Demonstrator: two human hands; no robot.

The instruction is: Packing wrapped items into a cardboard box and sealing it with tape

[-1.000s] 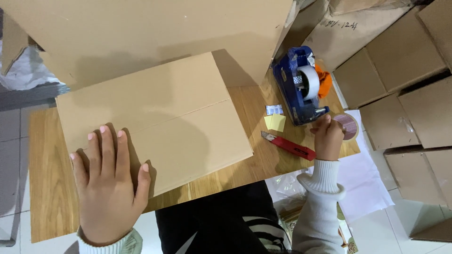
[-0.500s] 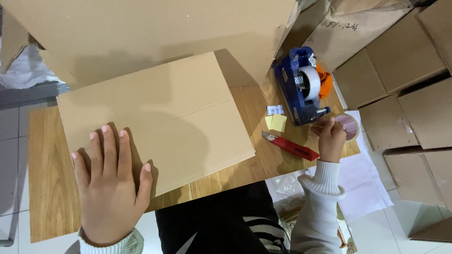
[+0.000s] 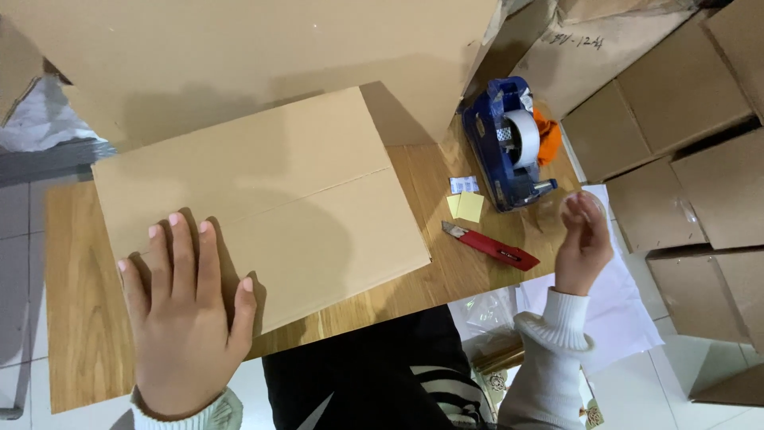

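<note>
A flattened brown cardboard box point(image 3: 270, 191) lies on the wooden table point(image 3: 79, 318). My left hand point(image 3: 183, 318) rests flat on the box's near left corner, fingers spread, holding nothing. Out past the table's right edge, my right hand point(image 3: 579, 247) is raised with its fingers closed around a small round clear roll point(image 3: 579, 209), probably tape. A blue tape dispenser point(image 3: 509, 143) with a white roll stands just beyond that hand. Between the box and my right hand lies a red utility knife point(image 3: 493, 245).
Small yellow and white paper slips point(image 3: 465, 199) lie beside the dispenser. A large cardboard sheet point(image 3: 255, 56) leans over the table's far side. Stacked brown cartons point(image 3: 684, 159) fill the right. White paper point(image 3: 621, 310) and plastic wrap lie on the floor below.
My right hand has lifted slightly with the clear roll and turned it toward me. My left hand has stayed flat on the box.
</note>
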